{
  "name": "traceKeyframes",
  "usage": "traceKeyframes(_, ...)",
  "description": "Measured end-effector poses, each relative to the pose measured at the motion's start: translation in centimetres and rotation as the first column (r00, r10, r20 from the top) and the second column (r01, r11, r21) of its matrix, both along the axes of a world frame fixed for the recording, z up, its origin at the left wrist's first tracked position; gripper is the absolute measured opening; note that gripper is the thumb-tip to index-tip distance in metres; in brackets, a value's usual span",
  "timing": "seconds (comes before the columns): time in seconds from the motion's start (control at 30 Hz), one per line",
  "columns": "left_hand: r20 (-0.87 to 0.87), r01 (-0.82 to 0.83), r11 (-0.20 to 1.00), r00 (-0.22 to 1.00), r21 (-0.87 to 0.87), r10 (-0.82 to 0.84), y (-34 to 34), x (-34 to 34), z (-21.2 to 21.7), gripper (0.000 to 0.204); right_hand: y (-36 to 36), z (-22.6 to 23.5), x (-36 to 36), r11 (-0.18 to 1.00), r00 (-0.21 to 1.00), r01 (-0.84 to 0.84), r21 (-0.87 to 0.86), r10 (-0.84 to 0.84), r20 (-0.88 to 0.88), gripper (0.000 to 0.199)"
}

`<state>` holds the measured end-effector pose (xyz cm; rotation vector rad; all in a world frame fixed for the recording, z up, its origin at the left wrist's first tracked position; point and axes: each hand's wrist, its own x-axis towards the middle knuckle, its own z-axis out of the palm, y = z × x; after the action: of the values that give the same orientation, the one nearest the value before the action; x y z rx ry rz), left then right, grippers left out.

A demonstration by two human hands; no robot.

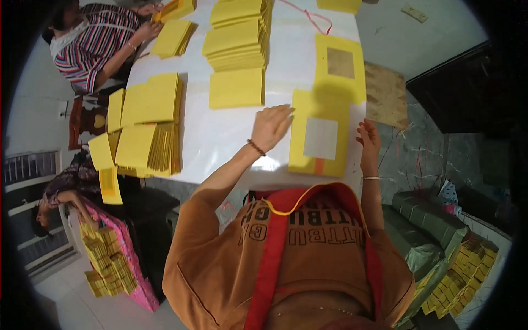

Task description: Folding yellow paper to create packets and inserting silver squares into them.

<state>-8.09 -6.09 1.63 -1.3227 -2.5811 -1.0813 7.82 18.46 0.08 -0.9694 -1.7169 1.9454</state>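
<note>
In front of me on the white table lies a stack of yellow paper sheets (297,157), its top sheet carrying a silver-grey square and a small orange strip. My left hand (272,126) is beside its left edge, fingers stretched toward the paper and holding nothing that I can see. Off the right edge of the stack, my right hand (370,135) is raised with loosely bent fingers apart, nothing visible in them. Just beyond lies another yellow sheet stack (356,60) with a dull gold square. A shadow falls across both.
Folded yellow paper bundles (236,88) stand in a row at the table's middle, with more bundles (148,104) at the left. A person in a striped top (99,44) handles yellow paper at far left; another person (66,187) sits lower left. Green wrapped packages (418,231) stand at right.
</note>
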Motion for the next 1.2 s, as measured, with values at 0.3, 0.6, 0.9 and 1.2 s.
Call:
traceKeyframes(0.3,0.764,-0.542,0.749,0.641,0.382,0.075,2.6,7.6,-4.7,0.055,-4.7,-1.7,2.8,0.987,0.988,-0.156,-0.041,0.156,-0.004,0.046)
traceKeyframes(0.6,0.278,-0.307,0.932,0.928,0.195,0.247,0.4,7.7,-2.4,0.043,-4.0,-1.4,4.1,0.921,0.984,-0.171,0.351,0.179,0.010,0.044)
traceKeyframes(0.9,-0.138,0.437,0.881,0.876,-0.180,-0.462,-0.4,8.1,0.3,0.026,-2.9,-2.4,4.5,0.549,0.886,-0.396,0.736,0.439,0.149,0.013)
traceKeyframes(1.2,0.347,0.379,0.925,0.868,-0.003,-0.354,0.2,6.6,0.2,0.015,-2.8,-3.3,4.6,0.728,0.878,-0.381,0.571,0.478,-0.024,0.044)
